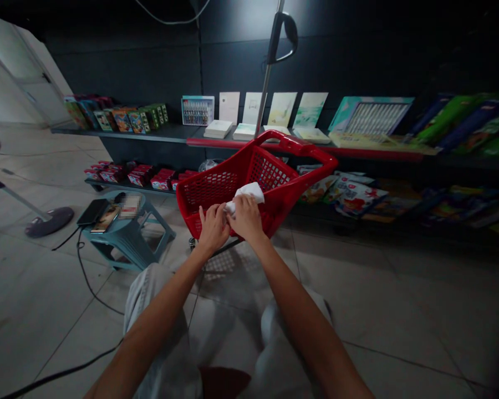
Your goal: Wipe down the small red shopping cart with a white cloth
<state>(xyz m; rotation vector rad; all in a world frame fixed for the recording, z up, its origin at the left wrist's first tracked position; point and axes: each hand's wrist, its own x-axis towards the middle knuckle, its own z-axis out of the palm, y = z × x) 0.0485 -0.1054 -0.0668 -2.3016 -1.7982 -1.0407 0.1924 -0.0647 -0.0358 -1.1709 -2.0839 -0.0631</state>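
Observation:
A small red plastic shopping cart with perforated walls stands in front of me. My right hand is closed around a white cloth or wad of tissue and presses it against the near rim of the cart. Beside it, my left hand grips the same rim, one finger sticking up and the others bent over the edge. The tips of the two hands nearly meet, and a bit of the white material shows between them. The undersides of my fingers are hidden.
A blue-green stool at left carries a dark device and a booklet. Behind the cart, a shelf holds boxes, cards and pen sets; snack bags lie below. A metal pole rises behind the cart. A black cable crosses the floor.

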